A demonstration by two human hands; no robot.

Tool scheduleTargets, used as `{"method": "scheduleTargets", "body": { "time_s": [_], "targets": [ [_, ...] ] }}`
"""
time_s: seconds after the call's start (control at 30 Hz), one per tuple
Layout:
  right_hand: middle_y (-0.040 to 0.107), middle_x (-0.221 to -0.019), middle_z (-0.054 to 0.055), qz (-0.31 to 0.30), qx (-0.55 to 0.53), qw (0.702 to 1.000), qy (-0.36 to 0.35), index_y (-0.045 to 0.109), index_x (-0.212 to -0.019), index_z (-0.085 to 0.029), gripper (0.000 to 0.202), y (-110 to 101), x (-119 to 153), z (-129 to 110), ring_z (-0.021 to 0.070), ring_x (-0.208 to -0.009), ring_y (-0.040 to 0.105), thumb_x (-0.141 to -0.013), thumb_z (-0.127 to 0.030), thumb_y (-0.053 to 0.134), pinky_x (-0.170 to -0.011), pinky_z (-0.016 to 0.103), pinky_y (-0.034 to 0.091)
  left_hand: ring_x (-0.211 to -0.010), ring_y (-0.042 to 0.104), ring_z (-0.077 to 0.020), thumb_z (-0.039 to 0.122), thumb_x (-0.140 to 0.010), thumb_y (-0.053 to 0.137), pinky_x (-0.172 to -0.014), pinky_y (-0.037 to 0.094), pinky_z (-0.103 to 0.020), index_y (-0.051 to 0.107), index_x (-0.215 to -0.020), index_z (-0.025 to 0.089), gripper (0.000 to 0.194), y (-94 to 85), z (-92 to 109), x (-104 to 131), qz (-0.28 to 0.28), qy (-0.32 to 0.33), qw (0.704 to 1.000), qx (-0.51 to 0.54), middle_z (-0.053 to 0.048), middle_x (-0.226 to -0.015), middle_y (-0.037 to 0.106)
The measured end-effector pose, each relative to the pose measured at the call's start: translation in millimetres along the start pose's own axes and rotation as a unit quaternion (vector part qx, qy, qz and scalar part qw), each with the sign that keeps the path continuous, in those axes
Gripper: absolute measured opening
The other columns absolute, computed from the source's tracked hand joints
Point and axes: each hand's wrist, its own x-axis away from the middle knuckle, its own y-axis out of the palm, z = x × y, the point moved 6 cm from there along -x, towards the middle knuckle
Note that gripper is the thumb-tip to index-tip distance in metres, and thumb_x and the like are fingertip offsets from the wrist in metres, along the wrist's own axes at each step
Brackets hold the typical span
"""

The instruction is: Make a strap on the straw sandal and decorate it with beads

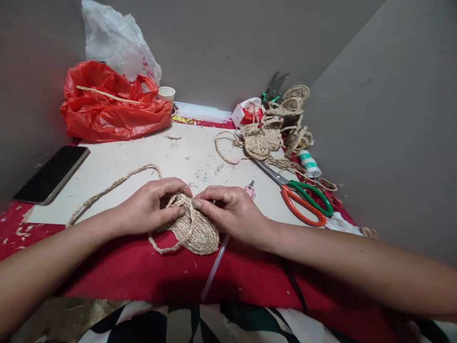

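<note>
Two hands (152, 206) (237, 212) on woven straw (200, 236), pink tool (250, 192) mostly hidden, scissors (280, 177), phone (52, 174)

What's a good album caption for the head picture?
A left hand and a right hand hold a coiled straw piece, with green-and-orange scissors to the right.

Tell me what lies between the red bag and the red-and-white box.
In the head view, a paper cup by the red bag, then translucent sticks reaching toward the red-and-white box.
</note>
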Motion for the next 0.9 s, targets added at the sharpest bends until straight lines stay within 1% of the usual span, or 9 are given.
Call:
{"method": "scheduleTargets", "body": {
  "time_s": [0.07,0.17,0.37,0.5,0.57,0.7,0.8,0.9],
  "targets": [
    [0.070,-0.075,0.004,-0.009,0.052,0.998,-0.033,0.071,-0.082,-0.013,0.018,-0.6,0.6,-4.8,0.0117,-0.067,0.061,-0.087,-0.018,0.054,-0.063,0.023,0.046,-0.069,0.055,-0.0097,0.014,-0.080,0.058,-0.066,0.044,-0.022,0.063,-0.098,0.018,0.019,0.5,0.8,0.0,0.005,0.003,1.000,-0.001,0.002,-0.083,0.063],
    [0.071,-0.078,0.004,-0.025,0.091,0.994,-0.057,0.071,-0.087,-0.014,0.015,0.2,1.0,-8.6,0.0122,-0.069,0.063,-0.085,-0.016,0.055,-0.065,0.024,0.048,-0.067,0.056,-0.0099,0.015,-0.080,0.058,-0.065,0.044,-0.022,0.063,-0.097,0.017,0.018,0.7,1.7,-0.1,0.011,0.008,1.000,0.002,0.002,-0.081,0.063],
    [0.069,-0.078,0.003,-0.048,0.114,0.990,-0.071,0.069,-0.088,-0.015,0.013,1.8,-0.4,-10.2,0.0105,-0.066,0.060,-0.086,-0.017,0.057,-0.062,0.022,0.047,-0.069,0.057,-0.0114,0.015,-0.078,0.057,-0.066,0.044,-0.024,0.063,-0.093,0.015,0.017,-0.1,3.8,1.9,0.019,0.020,0.999,-0.018,0.001,-0.080,0.064],
    [0.067,-0.078,0.003,-0.066,0.144,0.981,-0.116,0.066,-0.088,-0.015,0.012,5.4,-1.2,-10.6,0.0104,-0.067,0.058,-0.089,-0.019,0.055,-0.063,0.022,0.046,-0.068,0.056,-0.0120,0.014,-0.076,0.055,-0.066,0.044,-0.025,0.063,-0.092,0.015,0.018,1.5,1.8,3.8,0.020,0.007,1.000,-0.020,0.000,-0.080,0.064],
    [0.066,-0.077,0.003,-0.072,0.154,0.977,-0.126,0.064,-0.087,-0.016,0.012,7.7,-2.0,-9.6,0.0105,-0.066,0.056,-0.090,-0.021,0.054,-0.063,0.023,0.045,-0.068,0.056,-0.0126,0.014,-0.075,0.054,-0.066,0.044,-0.026,0.063,-0.092,0.015,0.019,2.5,0.8,4.4,0.018,0.001,1.000,-0.020,0.000,-0.080,0.064],
    [0.062,-0.072,0.001,-0.080,0.136,0.983,-0.090,0.062,-0.083,-0.016,0.012,10.9,-4.4,-4.1,0.0096,-0.062,0.052,-0.089,-0.024,0.056,-0.060,0.022,0.041,-0.072,0.058,-0.0147,0.015,-0.075,0.054,-0.068,0.044,-0.027,0.063,-0.091,0.016,0.018,3.6,-0.9,5.0,0.014,-0.007,1.000,-0.010,0.000,-0.081,0.065],
    [0.060,-0.070,-0.001,-0.088,0.116,0.988,-0.056,0.062,-0.083,-0.016,0.012,12.4,-4.9,-0.6,0.0090,-0.060,0.048,-0.088,-0.025,0.055,-0.058,0.021,0.039,-0.071,0.058,-0.0142,0.016,-0.076,0.055,-0.068,0.044,-0.027,0.062,-0.090,0.016,0.016,4.4,-2.5,5.3,0.006,-0.015,1.000,0.012,0.000,-0.079,0.065],
    [0.056,-0.067,-0.002,-0.094,0.090,0.991,-0.024,0.061,-0.083,-0.015,0.013,13.4,-4.6,1.7,0.0087,-0.059,0.045,-0.087,-0.026,0.055,-0.057,0.021,0.037,-0.070,0.057,-0.0134,0.014,-0.076,0.055,-0.068,0.044,-0.026,0.062,-0.092,0.017,0.018,5.6,-3.5,5.4,-0.005,-0.022,0.999,0.035,0.001,-0.079,0.064]
  ]
}}
